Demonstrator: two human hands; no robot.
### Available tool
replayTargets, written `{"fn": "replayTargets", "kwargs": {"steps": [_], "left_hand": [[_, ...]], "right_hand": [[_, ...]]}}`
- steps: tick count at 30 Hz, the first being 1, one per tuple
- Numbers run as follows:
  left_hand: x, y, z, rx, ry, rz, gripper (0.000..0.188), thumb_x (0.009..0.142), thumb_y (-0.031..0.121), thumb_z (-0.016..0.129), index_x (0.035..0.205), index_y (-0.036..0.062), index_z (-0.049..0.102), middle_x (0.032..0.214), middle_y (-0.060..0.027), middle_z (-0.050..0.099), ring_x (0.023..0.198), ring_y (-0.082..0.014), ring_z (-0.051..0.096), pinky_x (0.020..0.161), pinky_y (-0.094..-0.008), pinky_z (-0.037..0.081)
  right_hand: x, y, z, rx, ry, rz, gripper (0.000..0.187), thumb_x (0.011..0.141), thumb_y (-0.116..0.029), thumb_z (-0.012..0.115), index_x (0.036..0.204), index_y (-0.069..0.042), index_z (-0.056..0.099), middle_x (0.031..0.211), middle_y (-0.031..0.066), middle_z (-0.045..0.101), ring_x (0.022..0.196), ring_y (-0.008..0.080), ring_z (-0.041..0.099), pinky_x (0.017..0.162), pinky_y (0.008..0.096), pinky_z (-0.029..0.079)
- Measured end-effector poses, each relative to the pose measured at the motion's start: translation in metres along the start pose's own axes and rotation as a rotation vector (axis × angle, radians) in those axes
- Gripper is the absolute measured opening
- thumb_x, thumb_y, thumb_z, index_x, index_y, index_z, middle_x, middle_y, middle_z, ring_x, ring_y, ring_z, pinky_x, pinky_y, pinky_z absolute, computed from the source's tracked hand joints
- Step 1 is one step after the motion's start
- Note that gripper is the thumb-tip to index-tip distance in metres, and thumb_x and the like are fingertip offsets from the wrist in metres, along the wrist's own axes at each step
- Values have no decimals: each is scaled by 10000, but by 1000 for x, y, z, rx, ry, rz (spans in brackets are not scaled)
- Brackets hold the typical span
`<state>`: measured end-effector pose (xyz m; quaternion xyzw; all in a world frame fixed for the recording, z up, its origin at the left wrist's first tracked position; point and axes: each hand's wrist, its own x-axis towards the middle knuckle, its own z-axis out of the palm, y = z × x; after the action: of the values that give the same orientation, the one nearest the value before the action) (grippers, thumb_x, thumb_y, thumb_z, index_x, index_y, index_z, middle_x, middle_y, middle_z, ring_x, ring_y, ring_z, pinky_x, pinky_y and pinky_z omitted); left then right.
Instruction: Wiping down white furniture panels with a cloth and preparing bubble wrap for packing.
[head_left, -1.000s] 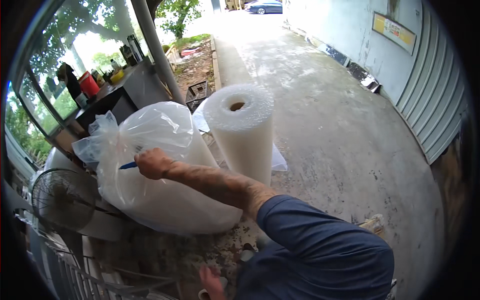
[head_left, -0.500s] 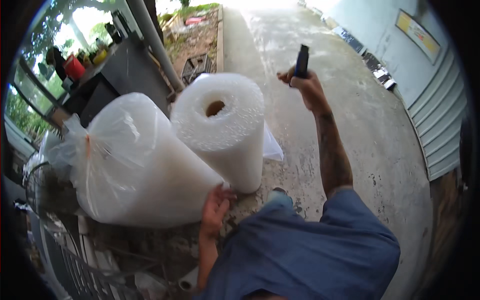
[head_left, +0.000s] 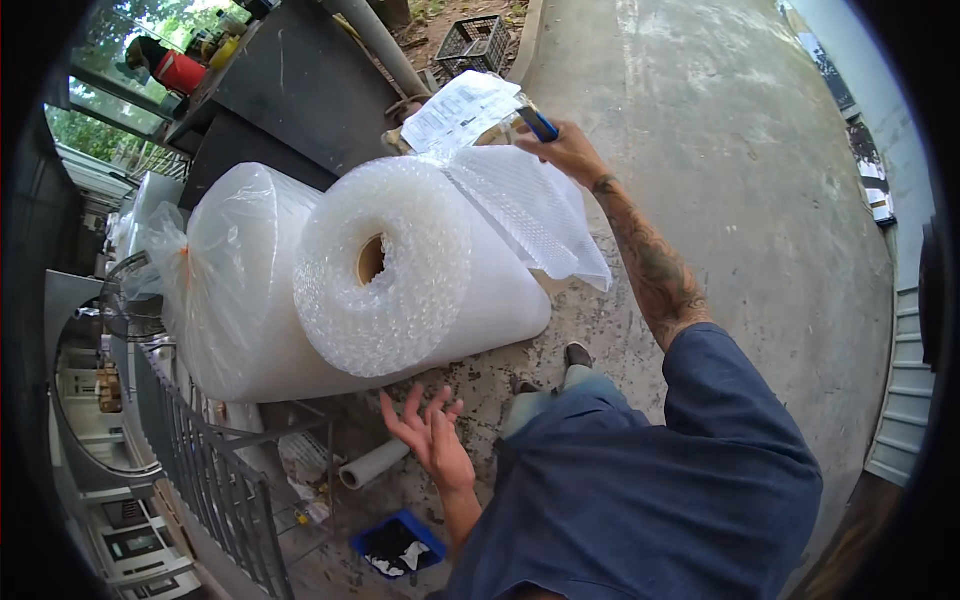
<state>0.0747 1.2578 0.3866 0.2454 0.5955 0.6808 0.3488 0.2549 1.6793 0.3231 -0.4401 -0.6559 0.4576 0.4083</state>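
A large bubble wrap roll point(head_left: 420, 260) stands before me, its round end and brown core facing up. From its far right side hangs a loose bubble wrap flap point(head_left: 548, 212). My right hand point(head_left: 572, 152) is closed around what looks like a blue and black box cutter point(head_left: 538, 124), just above the flap's upper edge. Beside it, a white printed sheet point(head_left: 465, 112) lies at the top of the flap. My left hand point(head_left: 438, 440) is empty, fingers spread, just below the roll's near edge. Left of the roll sits a second, bagged roll point(head_left: 240, 280) tied with an orange string.
A dark cabinet point(head_left: 290, 90) stands behind the rolls, with a black crate point(head_left: 474, 45) farther back. Metal railings point(head_left: 210, 450), a white tube point(head_left: 375, 465) and a blue bin point(head_left: 400, 545) are at lower left. Concrete floor point(head_left: 720, 190) stretches to the right.
The view has shifted, and the roll appears more tilted. My right hand has come left and down to the flap. My left hand has moved off the rolls, fingers spreading. The printed sheet now shows.
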Motion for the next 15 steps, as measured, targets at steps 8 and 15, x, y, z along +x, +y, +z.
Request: {"fn": "replayTargets", "kwargs": {"steps": [8,15], "left_hand": [[-21,-1,18,137,158,52,888,934,125,600,1583,149,-4,1493,-195,285,1168,-303,524,958,-441,454],[-22,1,29,50,-172,162,715,953,102,627,1533,32,215,1302,-183,545,1119,-259,590,988,-385,448]], "right_hand": [[27,50,35,26,-273,167,499,823,-213,737,1280,-60,606,701,-1,624,609,101,614,557,272,470],[44,51,26,-448,-303,120,340,795,-363,780,769,-34,699,623,51,667,573,151,647,598,331,509]]}}
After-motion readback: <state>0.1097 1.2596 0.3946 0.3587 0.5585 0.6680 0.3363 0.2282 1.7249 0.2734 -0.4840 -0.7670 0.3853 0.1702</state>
